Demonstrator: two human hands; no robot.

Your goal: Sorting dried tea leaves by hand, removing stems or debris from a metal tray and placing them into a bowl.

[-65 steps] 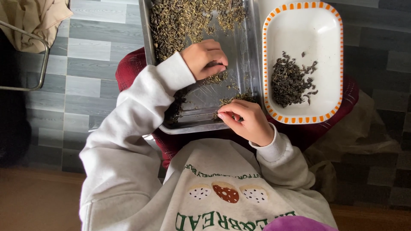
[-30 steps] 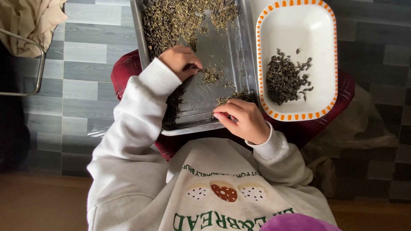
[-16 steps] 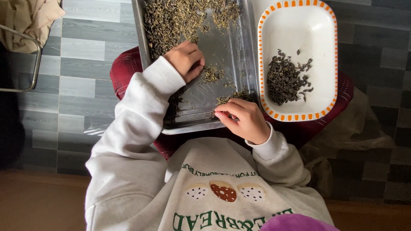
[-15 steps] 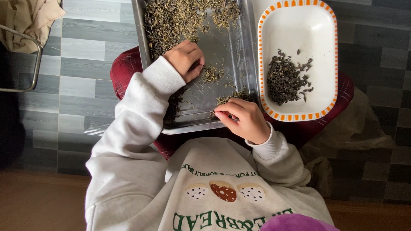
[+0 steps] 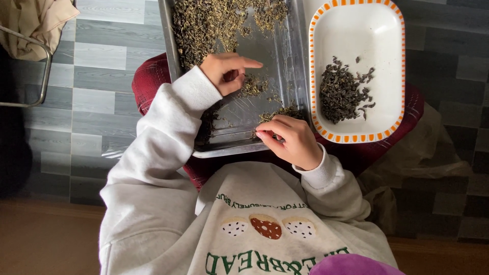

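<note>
The grey plank-patterned floor [image 5: 91, 97] fills the background, with a strip of brown wooden floor along the lower edge of the view. The person sits above it in a cream sweatshirt [image 5: 168, 203] with green lettering and dark red trousers [image 5: 153, 81], and two containers rest across the lap.

The larger is a rectangular shiny metal tray [image 5: 285, 66]. A wide heap of loose olive-green dried leaves [image 5: 209, 23] covers its far left part, while the near half is mostly bare metal with small scattered clumps. Just beside its right edge lies a white rectangular dish with an orange-and-white dashed rim [image 5: 356, 30]; a small pile of darker curled leaves [image 5: 341, 94] sits in the dish's near half.

At the upper left corner of the view a beige cloth [image 5: 35, 23] hangs over a bent metal tube frame [image 5: 30, 71].

The left hand [image 5: 229, 71] rests on the tray at the near edge of the heap, index finger stretched out toward the right, the other fingers curled in loosely; it grips nothing that I can see. A small clump of leaves lies just beside it.

The right hand [image 5: 290, 140] hovers at the tray's near right corner, thumb and fingertips pinched together over a little clump of leaves; whether a leaf is caught between them is too small to tell.
</note>
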